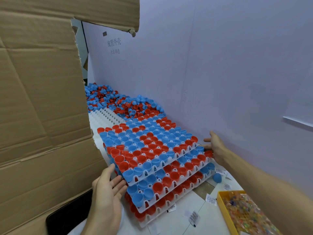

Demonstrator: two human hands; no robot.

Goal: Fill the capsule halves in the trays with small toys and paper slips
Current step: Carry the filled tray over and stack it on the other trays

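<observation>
Trays (169, 170) stacked, light, stiff, apt to slide; left hand (108, 189) and right hand (215, 148) flank the edges, fingers straight, gripping nothing.

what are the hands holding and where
The top tray of the stack, by its two opposite edges: left hand at the near corner, right hand at the far side.

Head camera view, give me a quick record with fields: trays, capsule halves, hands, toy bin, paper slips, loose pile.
trays: white trays stacked, staggered
capsule halves: red and blue, open side up, in top tray
left hand: open, fingers at the stack's near-left edge
right hand: open, at the stack's right edge
toy bin: yellow bin of small colourful toys, lower right
paper slips: scattered on the table
loose pile: red and blue halves behind the trays
</observation>
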